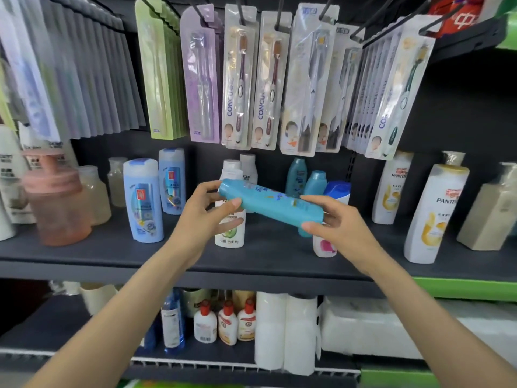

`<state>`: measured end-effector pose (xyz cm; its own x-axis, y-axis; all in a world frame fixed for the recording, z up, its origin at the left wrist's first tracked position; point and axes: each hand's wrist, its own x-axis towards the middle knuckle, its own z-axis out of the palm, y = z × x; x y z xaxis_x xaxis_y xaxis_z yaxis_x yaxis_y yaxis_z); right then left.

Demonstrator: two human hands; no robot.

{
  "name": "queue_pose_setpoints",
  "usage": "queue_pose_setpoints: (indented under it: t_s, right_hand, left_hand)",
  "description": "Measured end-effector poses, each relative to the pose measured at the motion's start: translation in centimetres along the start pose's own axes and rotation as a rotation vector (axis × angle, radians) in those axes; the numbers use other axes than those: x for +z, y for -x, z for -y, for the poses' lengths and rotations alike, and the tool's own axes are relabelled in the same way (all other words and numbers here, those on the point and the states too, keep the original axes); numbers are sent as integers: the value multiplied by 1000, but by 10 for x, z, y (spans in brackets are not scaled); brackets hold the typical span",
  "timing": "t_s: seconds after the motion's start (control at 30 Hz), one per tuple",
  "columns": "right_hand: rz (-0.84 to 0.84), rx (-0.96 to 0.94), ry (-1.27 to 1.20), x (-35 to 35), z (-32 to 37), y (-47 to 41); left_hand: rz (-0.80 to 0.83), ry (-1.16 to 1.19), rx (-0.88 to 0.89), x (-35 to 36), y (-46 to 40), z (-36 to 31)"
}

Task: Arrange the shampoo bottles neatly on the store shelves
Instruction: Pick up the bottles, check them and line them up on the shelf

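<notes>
A teal shampoo bottle (270, 204) lies almost flat in the air in front of the dark middle shelf (117, 247). My left hand (208, 214) grips its left end with thumb and fingers. Its right end is held by my right hand (333, 222). Behind it stand a white bottle with a green label (230, 233), two more teal bottles (306, 177) and a white bottle with a blue cap (337, 191), partly hidden. Two light blue bottles (144, 201) stand to the left, white and gold Pantene bottles (435, 214) to the right.
Packs of toothbrushes (240, 77) hang on hooks just above the shelf. A pink pump jar (54, 197) and pale jars stand at the far left. The lower shelf holds small red-capped bottles (226, 322), paper rolls (285, 331) and tissue packs.
</notes>
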<state>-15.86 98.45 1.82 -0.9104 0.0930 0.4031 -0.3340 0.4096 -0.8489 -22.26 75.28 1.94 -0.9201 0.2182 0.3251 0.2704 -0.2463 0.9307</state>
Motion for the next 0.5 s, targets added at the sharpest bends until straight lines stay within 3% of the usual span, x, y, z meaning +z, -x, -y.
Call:
queue_pose_setpoints:
  t_s: [0.17, 0.33, 0.5]
  right_hand:
    - [52, 203, -184, 5, 1, 6]
    - [0, 389, -145, 16, 6, 7]
    - [-43, 472, -154, 18, 6, 7]
  left_hand:
    - [-25, -36, -34, -7, 5, 5]
    - [-105, -119, -156, -9, 9, 18]
    - [-125, -252, -157, -7, 12, 18]
